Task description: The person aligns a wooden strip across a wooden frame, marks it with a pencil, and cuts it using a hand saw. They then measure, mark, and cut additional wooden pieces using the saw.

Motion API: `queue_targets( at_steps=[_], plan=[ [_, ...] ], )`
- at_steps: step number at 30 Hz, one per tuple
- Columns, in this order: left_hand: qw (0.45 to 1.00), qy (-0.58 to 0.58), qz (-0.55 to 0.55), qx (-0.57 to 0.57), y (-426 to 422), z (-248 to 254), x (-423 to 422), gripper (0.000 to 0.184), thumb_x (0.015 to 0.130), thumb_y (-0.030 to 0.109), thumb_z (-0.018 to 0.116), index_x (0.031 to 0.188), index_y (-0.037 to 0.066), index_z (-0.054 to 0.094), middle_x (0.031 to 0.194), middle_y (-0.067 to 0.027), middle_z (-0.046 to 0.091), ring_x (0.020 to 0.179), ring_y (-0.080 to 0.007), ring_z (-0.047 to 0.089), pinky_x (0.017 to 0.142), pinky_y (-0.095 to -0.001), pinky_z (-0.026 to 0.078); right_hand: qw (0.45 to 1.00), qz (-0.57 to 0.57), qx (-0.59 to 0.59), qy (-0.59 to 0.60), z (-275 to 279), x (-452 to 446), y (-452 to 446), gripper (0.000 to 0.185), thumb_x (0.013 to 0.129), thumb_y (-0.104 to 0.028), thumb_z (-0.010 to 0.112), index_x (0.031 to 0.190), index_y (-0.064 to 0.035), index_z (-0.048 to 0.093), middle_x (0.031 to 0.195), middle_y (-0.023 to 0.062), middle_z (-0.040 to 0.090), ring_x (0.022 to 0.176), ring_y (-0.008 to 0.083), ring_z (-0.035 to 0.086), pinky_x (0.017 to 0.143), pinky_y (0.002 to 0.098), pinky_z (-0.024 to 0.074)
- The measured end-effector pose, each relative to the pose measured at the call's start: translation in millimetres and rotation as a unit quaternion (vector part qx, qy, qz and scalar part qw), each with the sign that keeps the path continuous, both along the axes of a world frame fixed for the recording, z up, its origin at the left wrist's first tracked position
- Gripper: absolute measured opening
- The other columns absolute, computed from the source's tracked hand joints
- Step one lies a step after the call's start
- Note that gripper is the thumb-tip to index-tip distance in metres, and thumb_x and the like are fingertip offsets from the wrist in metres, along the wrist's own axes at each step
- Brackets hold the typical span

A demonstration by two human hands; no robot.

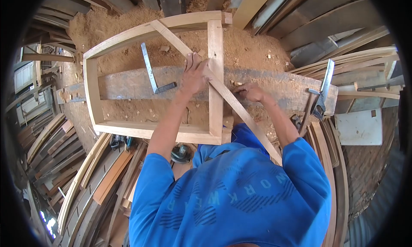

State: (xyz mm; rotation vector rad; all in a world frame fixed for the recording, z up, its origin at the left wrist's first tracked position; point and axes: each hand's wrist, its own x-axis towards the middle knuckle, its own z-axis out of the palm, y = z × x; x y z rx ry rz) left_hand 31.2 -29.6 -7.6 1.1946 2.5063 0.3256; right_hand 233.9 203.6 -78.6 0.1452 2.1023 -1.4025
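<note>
A rectangular wooden frame [216, 45] lies on a worn plank bench [279, 90]. Across it runs a long thin wooden strip [240, 111], slanting from the frame's far rail down to the blue shirt. My left hand [195, 75] presses and holds this strip beside the frame's right-hand crosspiece, fingers over the wood. Just right of the strip, above the bench, is my right hand [252, 93], its fingers curled together around something too small to make out. A metal square [149, 69] with a dark handle rests on the bench inside the frame.
A handsaw [327, 79] lies at the bench's right end. Sawdust [253, 45] and wood chips cover the ground. Stacked boards [334, 15] stand at the back right, more planks [112, 177] lie at the lower left. A power tool [181, 153] sits below the frame.
</note>
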Motion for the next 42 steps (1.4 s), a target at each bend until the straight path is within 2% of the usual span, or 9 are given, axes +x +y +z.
queue_targets(
  at_steps=[8,11,14,17,20,29,32,40,42],
  plan=[
    [1.000,-0.006,-0.001,-0.016,2.6,8.3,-0.2,0.085,0.084,0.030,0.085,0.158,0.019,0.045,0.167,-0.0322,0.026,0.156,-0.0527,0.022,0.129,-0.0559,0.022,0.994,-0.035,-0.082,-0.066,1.2,-25.2,-0.2,0.033,0.099,-0.011,0.064,0.131,-0.0103,0.073,0.118,0.0124,0.078,0.107,0.0239,0.070,0.097,0.0357,0.0537],
    [1.000,-0.003,-0.006,-0.006,1.8,6.3,-0.3,0.084,0.083,0.029,0.086,0.157,0.018,0.046,0.167,-0.0330,0.027,0.156,-0.0533,0.023,0.129,-0.0567,0.022,0.949,-0.251,-0.191,-0.007,-24.4,-19.0,-3.6,0.030,0.099,-0.010,0.065,0.128,-0.0068,0.074,0.115,0.0124,0.078,0.106,0.0209,0.070,0.096,0.0342,0.0534],
    [1.000,-0.007,-0.006,-0.005,2.6,8.1,-0.8,0.084,0.084,0.028,0.086,0.157,0.018,0.046,0.166,-0.0336,0.028,0.156,-0.0535,0.023,0.129,-0.0570,0.023,0.968,-0.226,-0.045,-0.099,26.5,-41.9,10.1,0.028,0.099,-0.009,0.064,0.125,-0.0046,0.074,0.114,0.0157,0.078,0.107,0.0258,0.071,0.097,0.0370,0.0536],
    [1.000,-0.004,-0.003,-0.030,2.1,4.9,-1.4,0.085,0.082,0.031,0.087,0.157,0.020,0.048,0.168,-0.0306,0.027,0.157,-0.0506,0.022,0.129,-0.0574,0.022,0.997,-0.029,0.051,0.040,-13.3,-29.7,13.4,0.029,0.097,-0.008,0.063,0.123,-0.0019,0.074,0.114,0.0199,0.077,0.107,0.0313,0.071,0.097,0.0402,0.0536],
    [1.000,-0.001,-0.001,-0.008,1.2,4.8,-0.2,0.084,0.082,0.030,0.087,0.156,0.020,0.048,0.168,-0.0298,0.028,0.157,-0.0504,0.023,0.129,-0.0579,0.022,0.998,0.003,-0.037,0.052,-12.0,-25.0,3.4,0.029,0.095,-0.007,0.062,0.121,-0.0022,0.074,0.110,0.0231,0.075,0.106,0.0363,0.071,0.097,0.0422,0.0536],
    [1.000,0.001,0.000,-0.021,0.8,3.0,-0.2,0.084,0.083,0.033,0.085,0.157,0.021,0.047,0.168,-0.0290,0.027,0.157,-0.0497,0.022,0.129,-0.0579,0.020,0.989,-0.127,-0.065,0.050,7.3,-41.8,7.6,0.021,0.098,-0.005,0.064,0.116,-0.0032,0.074,0.086,0.0127,0.069,0.082,0.0211,0.060,0.079,0.0362,0.0514],
    [0.999,0.003,-0.003,-0.033,0.3,2.7,-1.2,0.085,0.084,0.033,0.085,0.158,0.022,0.045,0.168,-0.0287,0.027,0.157,-0.0495,0.022,0.130,-0.0572,0.019,0.955,-0.291,-0.050,0.027,11.5,-39.7,6.6,0.020,0.100,-0.007,0.064,0.118,-0.0057,0.073,0.087,0.0111,0.066,0.083,0.0201,0.058,0.080,0.0352,0.0504],
    [0.999,0.011,0.002,-0.051,0.3,1.2,-2.9,0.085,0.085,0.036,0.084,0.158,0.019,0.045,0.169,-0.0248,0.027,0.159,-0.0459,0.021,0.130,-0.0577,0.018,0.900,-0.309,0.277,0.130,-1.8,42.7,41.8,0.025,0.094,-0.013,0.067,0.119,-0.0138,0.073,0.111,0.0176,0.072,0.110,0.0424,0.065,0.094,0.0503,0.0517],
    [0.998,0.013,0.005,-0.054,-0.2,1.5,-1.7,0.084,0.085,0.037,0.084,0.158,0.018,0.045,0.170,-0.0240,0.027,0.159,-0.0452,0.020,0.130,-0.0572,0.017,0.882,-0.289,0.369,0.047,2.1,63.1,44.4,0.027,0.093,-0.015,0.067,0.120,-0.0156,0.073,0.119,0.0171,0.070,0.116,0.0420,0.062,0.098,0.0530,0.0495]
  ],
)
